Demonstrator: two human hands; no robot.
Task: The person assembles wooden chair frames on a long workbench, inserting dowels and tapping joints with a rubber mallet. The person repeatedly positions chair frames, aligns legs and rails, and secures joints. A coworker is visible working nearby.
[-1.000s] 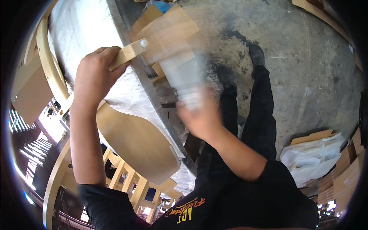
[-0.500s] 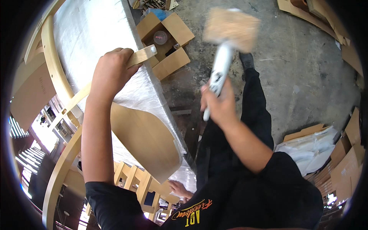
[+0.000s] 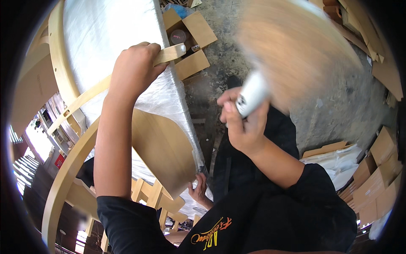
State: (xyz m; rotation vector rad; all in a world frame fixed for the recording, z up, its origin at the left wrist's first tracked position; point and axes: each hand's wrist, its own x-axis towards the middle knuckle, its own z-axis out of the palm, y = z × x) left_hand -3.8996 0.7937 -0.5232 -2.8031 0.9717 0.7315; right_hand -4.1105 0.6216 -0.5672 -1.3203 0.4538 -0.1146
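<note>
My left hand is closed around a pale curved wooden rail, near its end, above the plastic-covered table. A white patch shows on the rail's tip; I cannot tell what it is. My right hand grips the white-wrapped handle of a wooden mallet. Its large block head is raised toward the upper right, blurred by motion. Below my left hand lies a curved wooden panel, partly hidden by my forearm. Another person's hand touches or nearly touches its lower edge.
Past the table's right edge, an open cardboard box sits on the concrete floor. Curved wooden frame parts arch along the left. Flattened cartons and white wrapping lie at the right. Wooden slats stand at the lower middle.
The mallet has risen closer to the camera, so its head looks much larger. My left hand and the rail appear slightly farther right. The other person's hand has come up beside the panel.
</note>
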